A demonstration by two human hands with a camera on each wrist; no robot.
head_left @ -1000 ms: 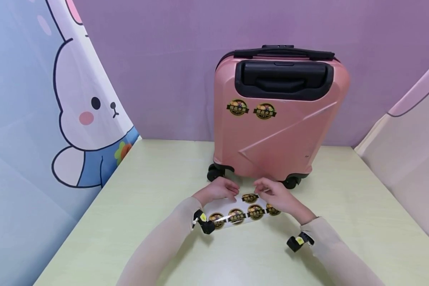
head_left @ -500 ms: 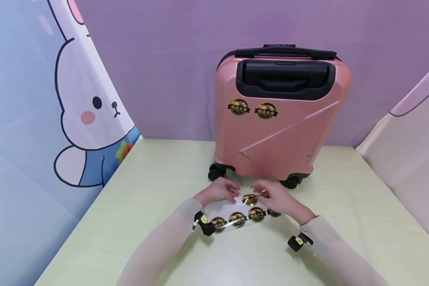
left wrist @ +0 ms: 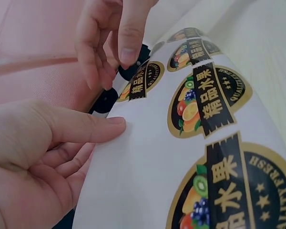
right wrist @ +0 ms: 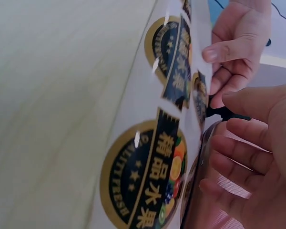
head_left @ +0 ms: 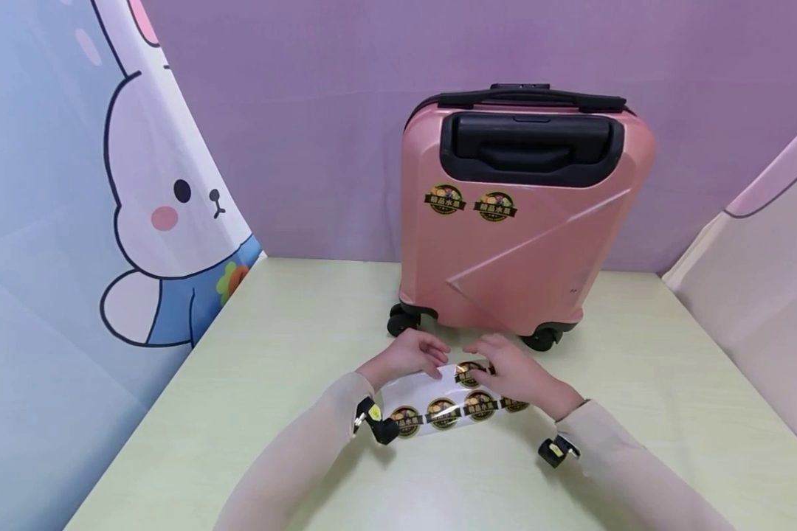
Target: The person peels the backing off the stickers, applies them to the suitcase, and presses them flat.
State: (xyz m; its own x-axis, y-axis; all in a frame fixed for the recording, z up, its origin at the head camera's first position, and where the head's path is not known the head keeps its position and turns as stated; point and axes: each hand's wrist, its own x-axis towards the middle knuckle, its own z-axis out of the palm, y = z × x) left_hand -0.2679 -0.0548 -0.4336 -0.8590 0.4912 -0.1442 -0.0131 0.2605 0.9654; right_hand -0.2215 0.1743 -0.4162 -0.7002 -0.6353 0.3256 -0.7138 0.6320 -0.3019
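A white sheet of round black-and-gold fruit stickers is held above the table, in front of a pink suitcase. My left hand pinches its far edge: in the left wrist view the thumb lies on the bare backing and the fingers go beneath. My right hand hovers by the sheet's right part, next to the upper sticker. Its thumb and fingers are loosely bent and apart, with nothing seen between them in the right wrist view. Two matching stickers, a left one and a right one, are on the suitcase.
The suitcase stands upright on black wheels at the back of the pale table, close beyond both hands. Behind it hangs a purple cloth. A rabbit-printed cloth closes off the left side.
The sheet has shifted slightly toward me and to the right. My right hand's fingers, earlier closer together at the upper edge, are now spread a little wider. The left hand keeps its hold.
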